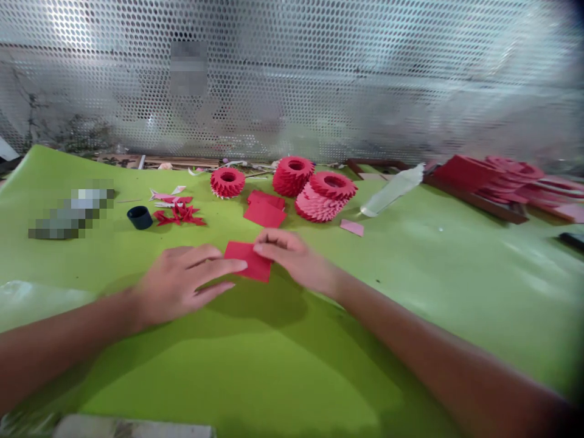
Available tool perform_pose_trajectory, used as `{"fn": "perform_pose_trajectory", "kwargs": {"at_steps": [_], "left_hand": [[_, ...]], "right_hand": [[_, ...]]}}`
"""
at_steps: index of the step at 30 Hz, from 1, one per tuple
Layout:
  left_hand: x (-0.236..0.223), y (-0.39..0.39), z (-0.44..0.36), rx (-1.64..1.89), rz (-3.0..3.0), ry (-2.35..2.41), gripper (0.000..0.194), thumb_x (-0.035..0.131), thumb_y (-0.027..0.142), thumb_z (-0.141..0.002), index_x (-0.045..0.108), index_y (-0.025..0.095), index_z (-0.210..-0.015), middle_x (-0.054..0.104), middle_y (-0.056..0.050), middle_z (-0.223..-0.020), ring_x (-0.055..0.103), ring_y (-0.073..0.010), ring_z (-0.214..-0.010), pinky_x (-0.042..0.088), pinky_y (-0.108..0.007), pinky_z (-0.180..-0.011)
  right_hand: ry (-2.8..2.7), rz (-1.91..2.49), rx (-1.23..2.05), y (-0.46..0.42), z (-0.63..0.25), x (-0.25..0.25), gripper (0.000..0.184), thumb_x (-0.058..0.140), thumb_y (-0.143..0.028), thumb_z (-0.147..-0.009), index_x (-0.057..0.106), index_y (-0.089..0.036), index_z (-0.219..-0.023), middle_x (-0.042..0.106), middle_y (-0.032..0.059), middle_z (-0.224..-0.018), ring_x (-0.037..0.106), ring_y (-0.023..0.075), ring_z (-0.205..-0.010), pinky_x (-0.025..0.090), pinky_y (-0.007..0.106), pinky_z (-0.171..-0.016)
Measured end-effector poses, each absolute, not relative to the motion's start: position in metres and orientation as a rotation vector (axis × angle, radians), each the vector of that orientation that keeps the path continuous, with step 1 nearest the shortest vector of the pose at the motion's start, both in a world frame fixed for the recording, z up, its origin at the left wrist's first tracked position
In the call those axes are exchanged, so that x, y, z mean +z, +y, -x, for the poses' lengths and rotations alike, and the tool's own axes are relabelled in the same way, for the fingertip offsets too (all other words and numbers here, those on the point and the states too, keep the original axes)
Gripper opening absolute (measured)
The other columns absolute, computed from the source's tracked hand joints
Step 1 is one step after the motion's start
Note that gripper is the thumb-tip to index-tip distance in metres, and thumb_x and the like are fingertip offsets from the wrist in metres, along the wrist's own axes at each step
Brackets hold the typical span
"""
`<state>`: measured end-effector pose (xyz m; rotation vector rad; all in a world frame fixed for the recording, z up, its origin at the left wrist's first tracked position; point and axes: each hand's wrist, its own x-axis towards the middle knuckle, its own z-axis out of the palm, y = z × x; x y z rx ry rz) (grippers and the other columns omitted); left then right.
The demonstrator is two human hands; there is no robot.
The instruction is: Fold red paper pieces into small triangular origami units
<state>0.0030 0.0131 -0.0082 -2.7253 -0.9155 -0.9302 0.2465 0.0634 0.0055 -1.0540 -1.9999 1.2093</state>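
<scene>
Left-hand grip (182,285) and right-hand grip (292,258) pinch a red paper square (250,261) against a green plastic sheet (433,292).

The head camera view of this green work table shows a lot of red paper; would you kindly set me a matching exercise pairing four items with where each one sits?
Items:
1. Red paper square
2. Black plastic cap
3. Translucent plastic bottle
4. Stacked red paper rings

Places:
A. Lying on its side on the green mat, right of the rings
B. Right of the flat red sheets
C. Under the fingers of the left hand and right hand
D. Left of the spiky red paper pieces

Pairs: 1-C, 2-D, 3-A, 4-B.
</scene>
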Motion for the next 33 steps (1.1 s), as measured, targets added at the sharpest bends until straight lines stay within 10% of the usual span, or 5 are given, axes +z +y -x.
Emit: {"fn": "perform_pose_trajectory", "kwargs": {"at_steps": [8, 14, 20, 33], "left_hand": [[-0.006, 0.014, -0.003, -0.937, 2.746, -0.932, 0.020, 0.059, 0.032, -0.099, 0.077, 0.024, -0.095, 0.067, -0.002, -0.086, 0.060, -0.0124, -0.066, 0.045, -0.025, -0.062], [-0.001, 0.017, -0.010, -1.407, 2.788, -1.496, 0.021, 0.073, 0.040, -0.088, 0.072, 0.020, -0.082, 0.067, -0.009, -0.111, 0.063, -0.0244, -0.106, 0.052, -0.033, -0.082], [0.000, 0.016, -0.015, -1.766, 2.849, -1.964, 0.039, 0.077, 0.040, -0.084, 0.062, 0.018, -0.113, 0.076, -0.007, -0.099, 0.071, -0.0217, -0.088, 0.055, -0.033, -0.074], [0.000, 0.013, -0.018, -1.626, 2.840, -1.992, 0.034, 0.071, 0.047, -0.087, 0.073, 0.021, -0.109, 0.078, -0.007, -0.105, 0.072, -0.0217, -0.088, 0.057, -0.028, -0.065]], "right_hand": [[-2.218, 1.161, 0.968, 0.040, -0.240, 0.012, 0.021, 0.055, -0.032, -0.096, 0.069, -0.018, -0.088, 0.072, 0.0021, -0.082, 0.060, 0.0129, -0.064, 0.043, 0.024, -0.056], [-2.226, 0.964, 0.640, 0.041, -0.241, 0.009, 0.017, 0.057, -0.027, -0.097, 0.071, -0.019, -0.090, 0.074, 0.0029, -0.083, 0.065, 0.0149, -0.072, 0.046, 0.025, -0.062], [-2.203, 0.880, 0.577, 0.039, -0.241, 0.006, 0.020, 0.056, -0.028, -0.098, 0.073, -0.018, -0.098, 0.076, 0.0052, -0.090, 0.068, 0.0166, -0.078, 0.049, 0.026, -0.062], [-2.052, 1.012, 0.765, 0.034, -0.233, 0.009, 0.016, 0.061, -0.025, -0.094, 0.073, -0.021, -0.104, 0.078, 0.0045, -0.096, 0.071, 0.0174, -0.080, 0.054, 0.025, -0.060]]}}
